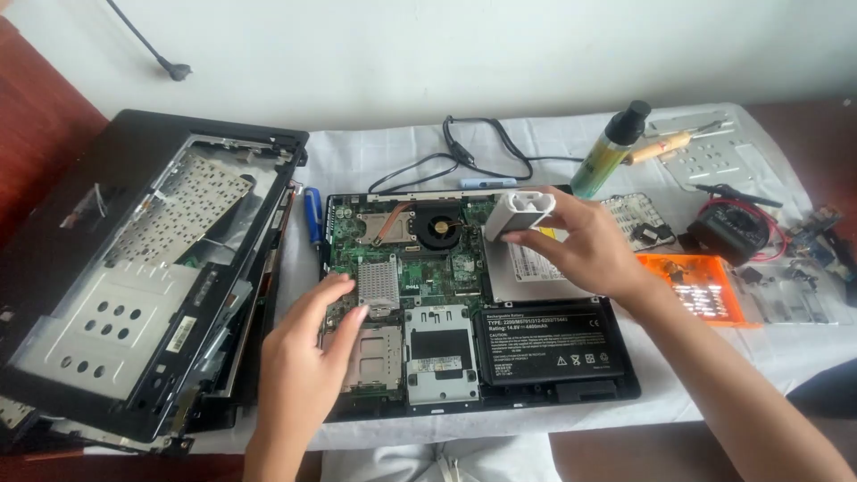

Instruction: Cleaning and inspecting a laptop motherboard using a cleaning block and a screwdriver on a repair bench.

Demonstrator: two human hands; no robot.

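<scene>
An opened laptop base (357, 415) lies in front of me with its green circuit board (428, 268), round black fan (439, 227) and copper heat pipe bare. My right hand (585, 245) holds a small white rectangular device (520, 214) above the silver optical drive (527, 272), just right of the fan. My left hand (308, 357) rests flat on the base's left edge, fingers touching the board beside a silver card slot (377, 284). A black battery (546, 346) sits in the base's lower right.
A removed laptop top cover (134, 268) lies upside down at the left. A blue pen-like tool (313, 214), black cable (464, 152), green spray bottle (611, 147), wooden-handled iron (661, 147), orange parts tray (701, 290) and loose electronics (736, 228) lie on the white cloth.
</scene>
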